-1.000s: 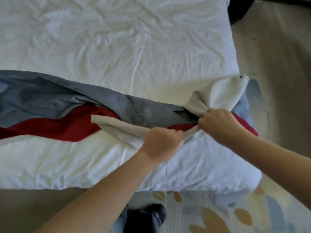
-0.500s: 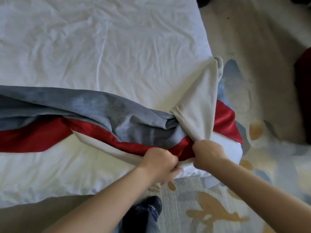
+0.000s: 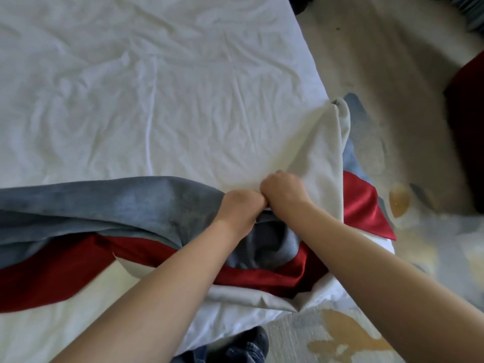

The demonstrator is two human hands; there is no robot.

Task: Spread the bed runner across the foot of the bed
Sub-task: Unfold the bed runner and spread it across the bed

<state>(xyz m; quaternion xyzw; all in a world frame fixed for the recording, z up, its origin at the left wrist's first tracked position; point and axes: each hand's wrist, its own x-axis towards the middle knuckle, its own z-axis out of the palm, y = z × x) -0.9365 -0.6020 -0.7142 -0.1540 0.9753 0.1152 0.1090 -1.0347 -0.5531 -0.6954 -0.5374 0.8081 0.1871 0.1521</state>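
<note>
The left hand (image 3: 239, 205) and right hand (image 3: 284, 191) have moved up the bed (image 3: 157, 87) — knuckles now touching, right of centre. Each clutches a fistful of the runner (image 3: 125, 203).

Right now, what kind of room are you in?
Most likely a bedroom, maybe a hotel one. There is a bed with a wrinkled white sheet, a blue-and-red bed runner lying across it, and a patterned rug on the floor beside it.
</note>
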